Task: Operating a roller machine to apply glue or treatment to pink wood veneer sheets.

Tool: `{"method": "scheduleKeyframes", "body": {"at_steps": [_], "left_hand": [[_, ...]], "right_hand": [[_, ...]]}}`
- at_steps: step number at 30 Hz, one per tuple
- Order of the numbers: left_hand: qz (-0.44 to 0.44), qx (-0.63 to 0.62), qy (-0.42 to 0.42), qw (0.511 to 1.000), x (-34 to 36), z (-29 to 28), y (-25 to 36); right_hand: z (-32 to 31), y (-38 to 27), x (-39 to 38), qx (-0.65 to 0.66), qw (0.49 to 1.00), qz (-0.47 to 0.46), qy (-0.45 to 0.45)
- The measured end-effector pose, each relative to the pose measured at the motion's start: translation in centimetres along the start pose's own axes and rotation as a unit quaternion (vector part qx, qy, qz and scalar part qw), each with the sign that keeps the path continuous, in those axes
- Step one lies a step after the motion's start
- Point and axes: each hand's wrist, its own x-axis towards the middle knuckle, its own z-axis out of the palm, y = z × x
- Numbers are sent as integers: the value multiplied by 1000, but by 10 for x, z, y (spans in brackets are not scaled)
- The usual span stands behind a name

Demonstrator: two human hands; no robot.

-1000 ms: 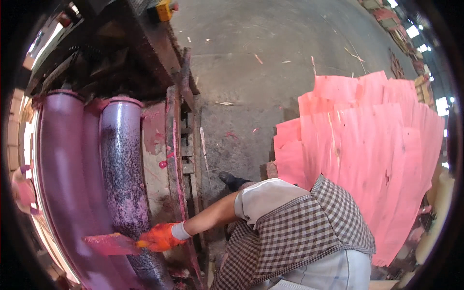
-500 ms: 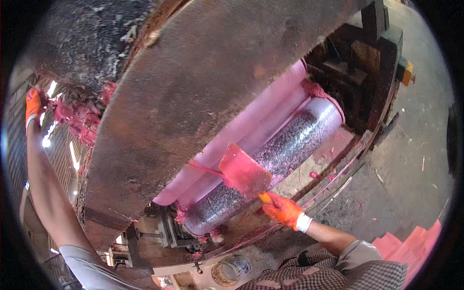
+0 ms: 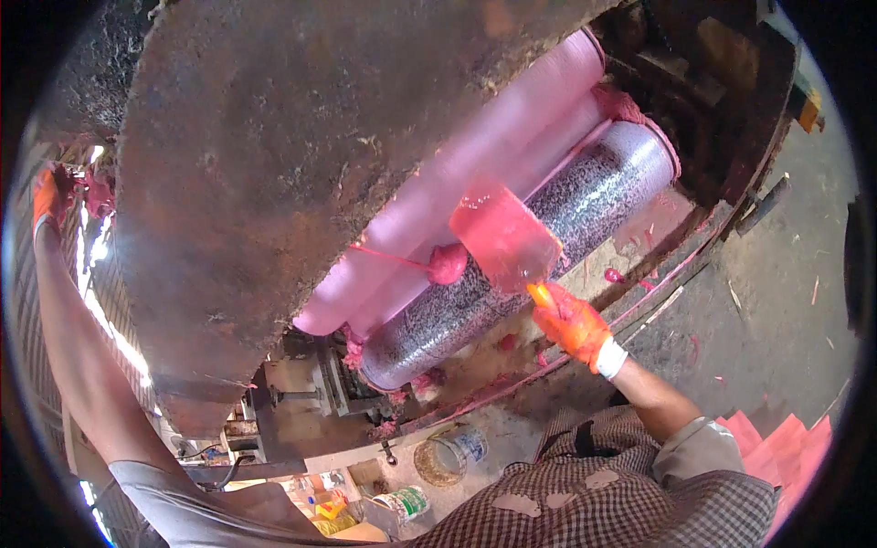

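My right hand (image 3: pixel 574 321), in an orange glove, is closed around the handle of a wide scraper (image 3: pixel 507 239). The pink-smeared blade stands over the speckled front roller (image 3: pixel 512 290). Beside the blade, a round pink lump (image 3: pixel 448 264) shows at the rollers, with a thin pink strand running left from it. Behind lie rollers coated in smooth pink paste (image 3: pixel 512 123). High at the far left, my gloved left hand (image 3: pixel 51 196) is raised with its fingers curled next to pink clumps (image 3: pixel 99 194); what it grips is hidden.
A large rusty metal plate (image 3: pixel 274 173) overhangs the rollers on the left. Pink-spattered machine edging (image 3: pixel 512 388) runs along the near side. Below stand a dirty bucket (image 3: pixel 438 459) and several containers. Pink sheets (image 3: pixel 776 447) are at the lower right, beside the concrete floor (image 3: pixel 776 247).
The view has shifted. The scraper has moved right relative to the rollers, exposing the round pink lump. My left hand stays raised by the pink clumps, fewer of which show now.
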Motion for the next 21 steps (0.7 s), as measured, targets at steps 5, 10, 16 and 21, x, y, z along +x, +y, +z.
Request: {"method": "scheduleKeyframes", "body": {"at_steps": [5,10,16,21], "left_hand": [[58,136,5,989,-8,-19,17],[126,358,-1,925,-8,-34,34],[152,390,37,908,-68,13,71],[143,284,149,936,-108,16,100]], "right_hand": [[-2,12,-4,53,998,-30,22],[-20,0,-8,126,990,60,-6],[-17,-28,-14,41,998,40,6],[6,-1,-1,183,982,27,27]]}}
